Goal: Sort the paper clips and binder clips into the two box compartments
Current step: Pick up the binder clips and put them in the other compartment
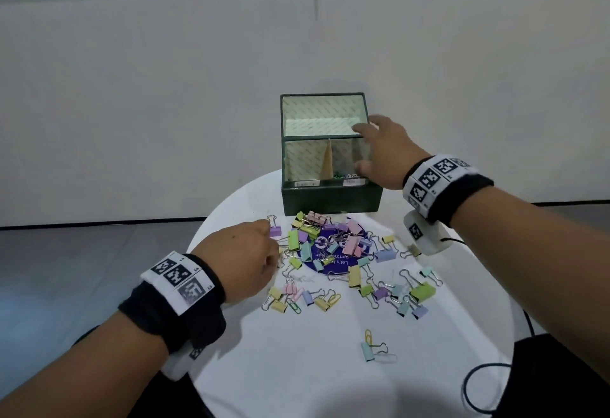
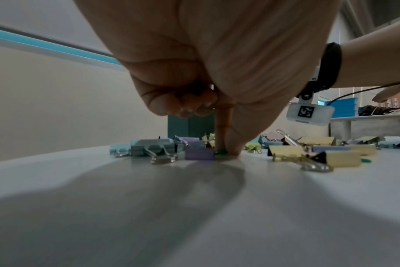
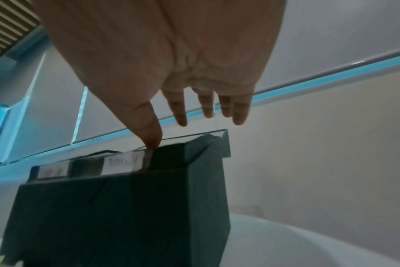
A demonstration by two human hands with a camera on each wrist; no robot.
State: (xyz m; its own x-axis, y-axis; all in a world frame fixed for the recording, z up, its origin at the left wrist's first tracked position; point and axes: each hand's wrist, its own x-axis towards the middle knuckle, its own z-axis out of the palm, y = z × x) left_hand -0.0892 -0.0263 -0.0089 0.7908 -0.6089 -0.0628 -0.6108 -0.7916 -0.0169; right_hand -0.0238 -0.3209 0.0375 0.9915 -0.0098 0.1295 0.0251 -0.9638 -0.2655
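Nearest, on the round white table (image 1: pixel 330 368), a pale blue binder clip (image 1: pixel 367 351) lies beside a yellow paper clip (image 1: pixel 368 335), apart from the rest. Beyond them a loose spread of pastel binder clips (image 1: pixel 350 252) with silver wire handles covers the middle of the table, partly over a dark blue round sticker (image 1: pixel 333 260).

At the left edge of that spread the left hand (image 1: pixel 246 260) reaches down; its forefinger and thumb press together onto a small green paper clip (image 2: pixel 221 152) lying on the table, just beside a purple binder clip (image 2: pixel 199 153), while the other fingers (image 2: pixel 183 106) are curled into the palm.

Farther back stands the dark green box (image 1: pixel 330 199) with its lid upright and two labelled front compartments; a few clips show in the right-hand one. The right hand (image 1: pixel 383 150) hovers over that right compartment, fingers straight and spread, holding nothing, its thumb (image 3: pixel 149 130) at the box rim.
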